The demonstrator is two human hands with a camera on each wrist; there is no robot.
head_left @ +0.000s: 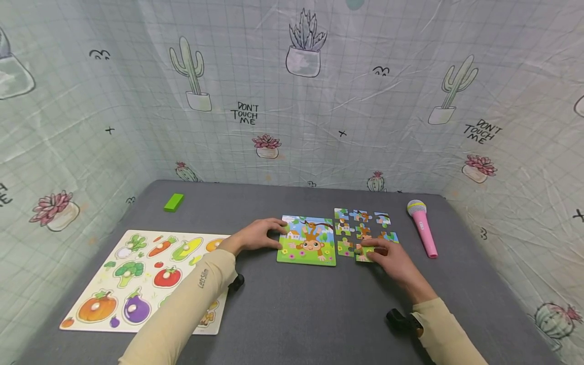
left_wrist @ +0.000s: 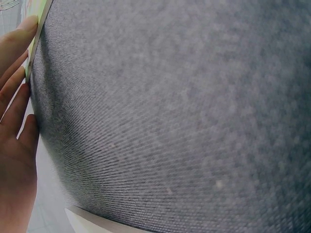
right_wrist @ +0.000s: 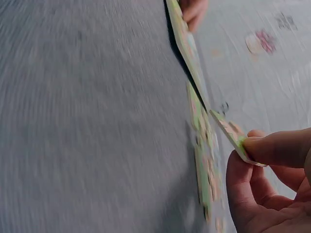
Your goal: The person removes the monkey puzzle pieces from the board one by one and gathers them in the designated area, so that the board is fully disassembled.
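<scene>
A square puzzle board (head_left: 306, 246) with a monkey picture lies flat on the table. My left hand (head_left: 261, 234) touches its left edge, fingers fairly straight, as the left wrist view shows with the thumb (left_wrist: 22, 36) against the board's edge. Between thumb and fingers, my right hand (head_left: 394, 261) pinches a jigsaw piece (right_wrist: 235, 138), tilted and raised above the others in the right wrist view. Several loose jigsaw pieces (head_left: 344, 228) lie in rough rows just right of the board, some partly behind my right hand.
A vegetable peg-puzzle board (head_left: 152, 253) lies at the left, partly under my left forearm. A green block (head_left: 174, 203) sits at the back left. To the right lies a pink toy microphone (head_left: 424, 233). Patterned cloth (head_left: 292, 121) surrounds the grey table (head_left: 310, 314).
</scene>
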